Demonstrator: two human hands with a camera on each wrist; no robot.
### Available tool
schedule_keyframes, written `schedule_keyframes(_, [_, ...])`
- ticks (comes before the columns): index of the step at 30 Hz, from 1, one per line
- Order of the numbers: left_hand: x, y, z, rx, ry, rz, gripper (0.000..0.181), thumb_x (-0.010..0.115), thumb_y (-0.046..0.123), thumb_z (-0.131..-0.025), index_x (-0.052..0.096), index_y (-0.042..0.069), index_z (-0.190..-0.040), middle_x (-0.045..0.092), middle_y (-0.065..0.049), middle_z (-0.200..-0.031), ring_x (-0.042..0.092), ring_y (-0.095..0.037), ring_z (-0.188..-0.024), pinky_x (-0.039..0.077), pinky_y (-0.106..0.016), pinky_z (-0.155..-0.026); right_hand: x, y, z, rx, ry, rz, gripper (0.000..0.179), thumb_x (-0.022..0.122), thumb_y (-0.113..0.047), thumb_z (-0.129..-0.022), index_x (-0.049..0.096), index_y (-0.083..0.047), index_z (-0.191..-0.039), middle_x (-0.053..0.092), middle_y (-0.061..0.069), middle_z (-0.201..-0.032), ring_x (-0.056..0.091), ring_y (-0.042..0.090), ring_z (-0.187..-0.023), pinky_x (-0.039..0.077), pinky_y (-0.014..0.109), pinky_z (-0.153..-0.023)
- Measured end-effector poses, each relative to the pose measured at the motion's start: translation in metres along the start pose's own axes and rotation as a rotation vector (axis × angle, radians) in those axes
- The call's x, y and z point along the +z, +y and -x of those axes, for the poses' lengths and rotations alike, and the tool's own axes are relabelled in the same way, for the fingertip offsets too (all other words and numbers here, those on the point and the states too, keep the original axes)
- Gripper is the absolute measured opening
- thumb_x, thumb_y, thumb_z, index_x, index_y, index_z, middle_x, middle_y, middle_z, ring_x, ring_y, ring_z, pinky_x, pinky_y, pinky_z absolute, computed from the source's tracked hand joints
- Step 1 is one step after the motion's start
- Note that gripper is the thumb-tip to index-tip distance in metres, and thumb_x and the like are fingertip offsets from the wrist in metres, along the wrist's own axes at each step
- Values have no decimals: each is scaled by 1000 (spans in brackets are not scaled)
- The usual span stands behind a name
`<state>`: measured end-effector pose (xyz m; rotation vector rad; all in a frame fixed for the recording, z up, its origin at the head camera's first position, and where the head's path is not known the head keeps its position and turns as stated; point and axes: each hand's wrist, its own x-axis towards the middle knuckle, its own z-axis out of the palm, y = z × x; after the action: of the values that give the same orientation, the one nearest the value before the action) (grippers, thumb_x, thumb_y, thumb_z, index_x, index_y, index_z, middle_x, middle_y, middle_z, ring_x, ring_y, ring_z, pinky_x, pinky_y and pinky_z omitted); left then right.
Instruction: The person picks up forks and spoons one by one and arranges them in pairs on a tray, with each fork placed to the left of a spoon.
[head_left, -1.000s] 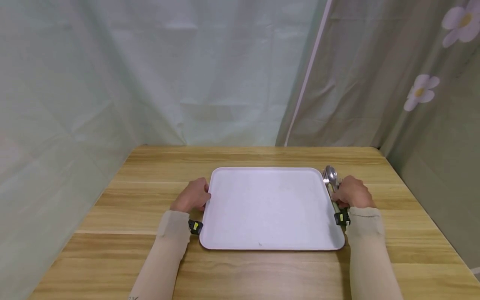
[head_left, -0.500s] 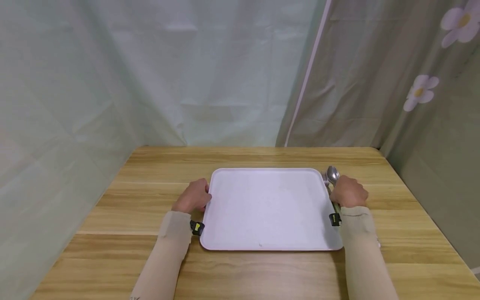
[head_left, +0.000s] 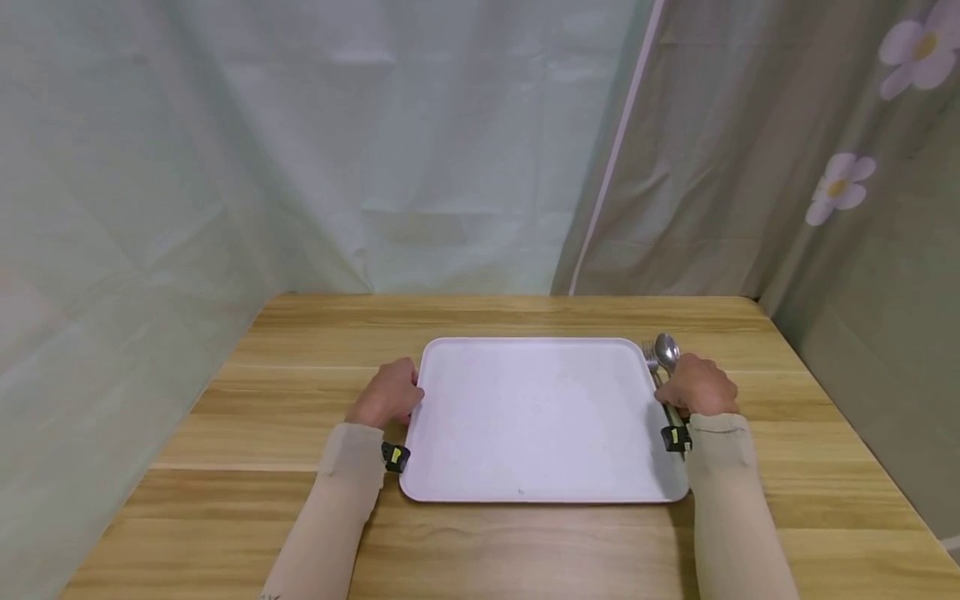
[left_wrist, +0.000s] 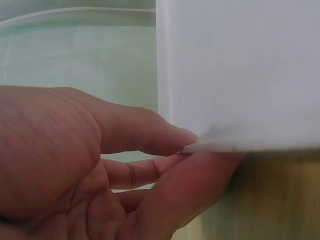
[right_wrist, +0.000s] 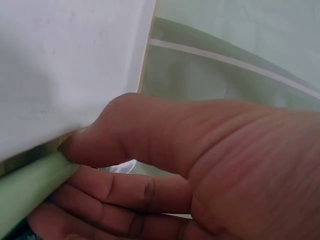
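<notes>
The bare left hand (head_left: 386, 392) is pinching the left edge of the white rectangular tray (head_left: 536, 421), seemingly steadying it on the wood-grain table (head_left: 525, 546), while the bare right hand (head_left: 697, 386) is gripping a pale-green cutlery handle (right_wrist: 32, 187) alongside.

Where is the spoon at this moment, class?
In the head view, the spoon shows to the right of the tray, near its far corner, beside the fork and just beyond the right hand.
</notes>
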<state>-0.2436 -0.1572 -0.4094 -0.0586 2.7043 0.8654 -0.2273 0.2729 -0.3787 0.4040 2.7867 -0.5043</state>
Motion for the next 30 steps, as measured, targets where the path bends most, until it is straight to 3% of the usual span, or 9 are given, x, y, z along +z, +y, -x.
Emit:
schedule_keyframes(9, [1, 0, -1, 3, 17, 4, 21, 55, 10, -99, 55, -1, -116, 61, -16, -97, 62, -26, -78, 51, -29, -65, -4, 1, 2, 14, -26, -27, 33, 70, -24, -84, 61, 7, -91, 65, 15, -72, 62, 26, -66, 45, 39, -65])
schedule_keyframes(22, [0, 1, 0, -28, 35, -1, 22, 56, 10, -97, 57, -2, -116, 62, -17, -95, 63, -26, -74, 51, -28, -63, -3, -2, 3, 48, -61, -105, 35, 68, -25, -90, 57, 7, -94, 55, 13, -71, 57, 23, -64, 46, 32, -55])
schedule_keyframes(30, [2, 4, 0, -33, 28, -10, 20, 55, 10, -98, 57, -2, -114, 62, -16, -93, 62, -25, -74, 50, -28, -62, -6, 0, 0, 36, -74, -112, 31, 68, -23, -88, 58, 7, -90, 61, 13, -70, 60, 22, -64, 48, 32, -55])
